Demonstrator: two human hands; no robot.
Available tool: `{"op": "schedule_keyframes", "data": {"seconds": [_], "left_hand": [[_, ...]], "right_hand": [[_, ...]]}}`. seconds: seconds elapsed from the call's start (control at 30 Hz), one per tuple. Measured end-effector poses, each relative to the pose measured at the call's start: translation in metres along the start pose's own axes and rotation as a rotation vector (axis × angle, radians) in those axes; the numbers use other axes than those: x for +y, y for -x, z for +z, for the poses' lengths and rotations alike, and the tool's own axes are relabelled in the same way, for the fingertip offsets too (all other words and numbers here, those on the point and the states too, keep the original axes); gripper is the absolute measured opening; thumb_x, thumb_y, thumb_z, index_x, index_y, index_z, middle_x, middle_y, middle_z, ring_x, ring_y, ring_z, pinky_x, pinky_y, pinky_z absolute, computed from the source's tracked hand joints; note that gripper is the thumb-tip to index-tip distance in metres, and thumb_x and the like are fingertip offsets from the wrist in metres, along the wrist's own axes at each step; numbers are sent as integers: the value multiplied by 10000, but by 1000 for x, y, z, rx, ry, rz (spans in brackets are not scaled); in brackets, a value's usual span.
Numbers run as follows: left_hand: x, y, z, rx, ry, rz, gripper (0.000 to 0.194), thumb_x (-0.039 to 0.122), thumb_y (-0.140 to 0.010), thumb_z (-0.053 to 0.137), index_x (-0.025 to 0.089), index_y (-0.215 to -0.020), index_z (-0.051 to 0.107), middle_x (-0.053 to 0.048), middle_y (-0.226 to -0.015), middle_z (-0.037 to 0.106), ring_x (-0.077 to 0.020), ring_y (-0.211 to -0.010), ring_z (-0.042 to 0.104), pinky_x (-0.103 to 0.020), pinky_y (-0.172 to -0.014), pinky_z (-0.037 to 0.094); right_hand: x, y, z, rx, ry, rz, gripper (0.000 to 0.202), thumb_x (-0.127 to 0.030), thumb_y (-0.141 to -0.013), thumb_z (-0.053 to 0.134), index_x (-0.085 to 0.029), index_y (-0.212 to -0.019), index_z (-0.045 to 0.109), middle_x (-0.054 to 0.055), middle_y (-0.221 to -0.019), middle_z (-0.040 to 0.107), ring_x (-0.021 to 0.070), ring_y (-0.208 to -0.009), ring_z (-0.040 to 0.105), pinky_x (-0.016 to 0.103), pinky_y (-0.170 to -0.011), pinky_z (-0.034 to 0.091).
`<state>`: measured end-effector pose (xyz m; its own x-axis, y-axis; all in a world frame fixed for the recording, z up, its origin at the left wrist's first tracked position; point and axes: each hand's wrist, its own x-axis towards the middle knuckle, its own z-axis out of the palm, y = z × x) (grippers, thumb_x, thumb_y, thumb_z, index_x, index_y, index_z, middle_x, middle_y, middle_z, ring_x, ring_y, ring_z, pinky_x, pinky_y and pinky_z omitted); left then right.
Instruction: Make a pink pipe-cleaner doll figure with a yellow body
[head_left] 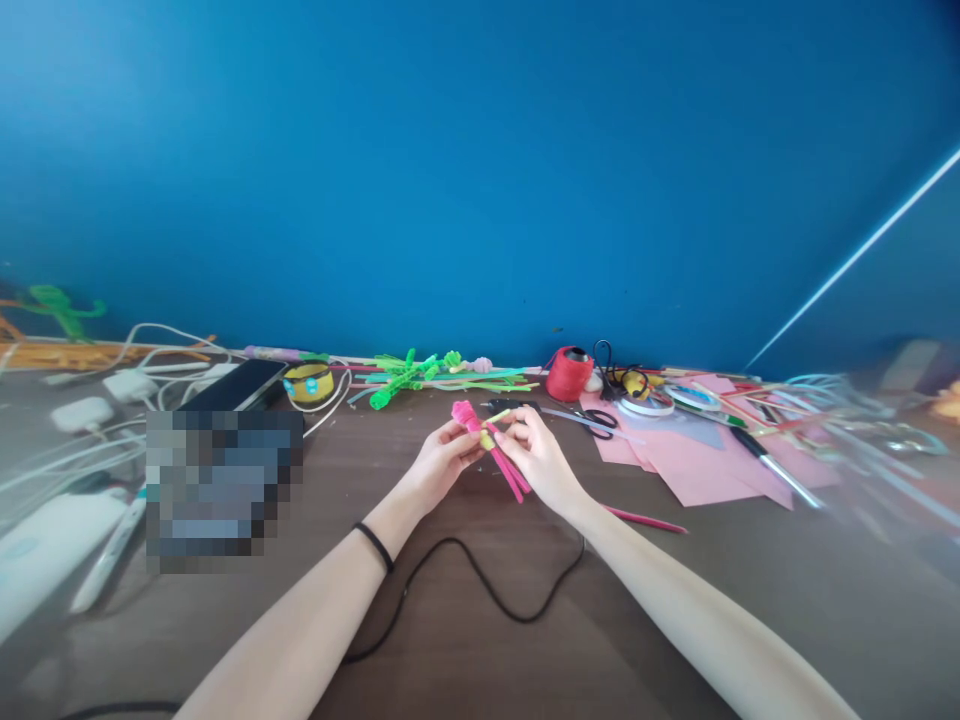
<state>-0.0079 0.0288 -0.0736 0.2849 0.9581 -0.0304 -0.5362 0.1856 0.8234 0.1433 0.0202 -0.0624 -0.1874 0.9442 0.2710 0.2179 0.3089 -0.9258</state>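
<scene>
A small pink fuzzy figure (466, 416) of pipe cleaner, with pink stems (511, 474) hanging down, is held above the table between both hands. My left hand (444, 458) pinches it from the left, just under its pink top. At its right side, my right hand (537, 452) has its thumb and fingers closed on a yellow strip (498, 418) that crosses the pink stems. Where the two hands meet, the fingertips partly hide the yellow piece.
Green pipe cleaners (405, 378), a red thread spool (569, 374) and black scissors (601, 424) lie along the wall. Pink paper sheets (697, 470) are at right. A pixelated device (225, 490) and white chargers (82, 414) sit left. A black cable (517, 618) runs in front.
</scene>
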Motion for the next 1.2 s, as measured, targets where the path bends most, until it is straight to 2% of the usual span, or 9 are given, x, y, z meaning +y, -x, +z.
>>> {"op": "schedule_keyframes", "data": {"seconds": [0.2, 0.3, 0.43, 0.57, 0.83, 0.97, 1.07, 1.2], "left_hand": [[-2, 2, 7, -65, -54, 43, 169, 184, -645, 679, 136, -797, 624, -35, -817, 632, -124, -758, 584, -258, -771, 440], [-2, 2, 10, -65, -84, 67, 170, 212, -648, 675, 137, -782, 602, -29, -793, 626, -123, -742, 578, -264, -762, 437], [-1, 2, 12, -6, -167, 73, 191, 281, -661, 653, 136, -754, 573, -22, -750, 614, -125, -705, 569, -274, -733, 438], [2, 3, 13, 89, -284, 73, 195, 295, -636, 644, 133, -703, 559, 2, -675, 581, -116, -634, 543, -267, -681, 432], [-1, 0, 9, 117, -394, 117, 142, 280, -652, 579, 144, -668, 541, 26, -608, 521, -105, -601, 488, -235, -622, 377], [5, 1, 10, 79, -374, 104, 150, 288, -656, 588, 147, -664, 539, 23, -614, 520, -107, -599, 473, -238, -626, 368], [10, 4, 12, 27, -345, 89, 137, 268, -646, 602, 147, -649, 539, 11, -618, 525, -118, -624, 481, -241, -636, 368], [14, 8, 14, -82, -358, 48, 91, 220, -630, 607, 144, -621, 559, 7, -607, 530, -116, -611, 473, -240, -631, 364]], "right_hand": [[2, 0, 0, -50, -64, 14, 162, -301, -768, 519, -182, -863, 463, -19, -642, 525, 127, -601, 530, 249, -582, 404], [3, 0, 0, -56, -87, 15, 149, -303, -773, 522, -184, -838, 460, -27, -617, 506, 120, -572, 516, 240, -553, 396], [3, 2, 1, -49, -104, 9, 144, -302, -776, 529, -195, -825, 448, -38, -601, 489, 107, -545, 501, 220, -510, 391], [2, 6, 4, -109, -154, 53, 143, -314, -789, 507, -214, -834, 415, -36, -631, 522, 90, -457, 475, 199, -402, 372], [-2, 8, 7, -115, -169, 31, 157, -313, -778, 525, -209, -821, 416, -52, -590, 506, 77, -433, 464, 188, -387, 373], [-3, 2, 0, -209, -202, 97, 204, -350, -754, 549, -182, -786, 438, -44, -575, 534, 70, -398, 464, 184, -366, 315], [-4, -5, -11, -303, -137, 147, 237, -381, -731, 573, -157, -764, 503, -30, -567, 545, 70, -406, 460, 189, -378, 300], [-10, -11, -31, -451, 30, 86, 203, -340, -728, 581, -141, -754, 612, -8, -606, 565, 83, -493, 465, 208, -461, 350]]}}
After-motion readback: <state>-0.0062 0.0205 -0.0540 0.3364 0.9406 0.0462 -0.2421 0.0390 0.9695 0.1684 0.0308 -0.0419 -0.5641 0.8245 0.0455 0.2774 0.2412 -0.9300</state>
